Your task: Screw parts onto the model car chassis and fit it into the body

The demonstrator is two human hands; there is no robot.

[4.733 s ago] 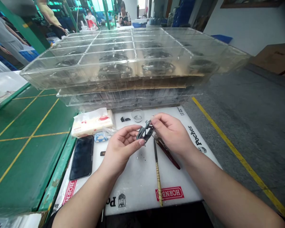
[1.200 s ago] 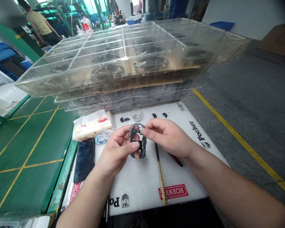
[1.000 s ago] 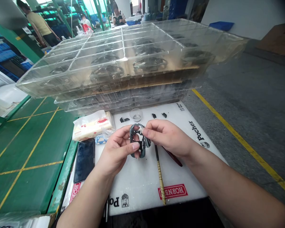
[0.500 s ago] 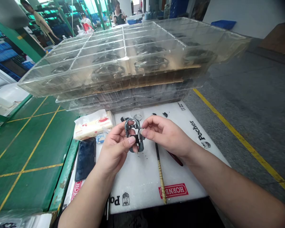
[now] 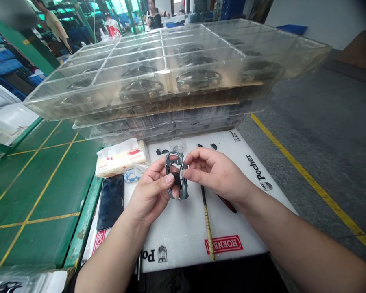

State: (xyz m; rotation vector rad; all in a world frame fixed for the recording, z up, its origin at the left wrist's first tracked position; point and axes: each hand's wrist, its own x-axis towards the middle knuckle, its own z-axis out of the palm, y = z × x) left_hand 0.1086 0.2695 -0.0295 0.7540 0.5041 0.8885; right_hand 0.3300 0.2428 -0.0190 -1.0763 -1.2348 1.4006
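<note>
My left hand is closed around a grey model car body, an open shell with gaps in it, its thumb lying across the middle. My right hand pinches the shell's right edge between thumb and fingertips; whether something small is also in that pinch is hidden. Both hands are above a white foam board. To the right of the shell lies a long thin tool with a yellow-wrapped handle. A dark red-brown handle shows partly under my right forearm.
Stacked clear plastic trays with dark car shells fill the far side. A tissue pack and a phone lie at the left. Behind the hands are a small clear dish and black pieces. A person is in the background.
The car body has turned slightly and now shows more squarely to the camera. Both hands keep their hold, and the whole view has shifted a little.
</note>
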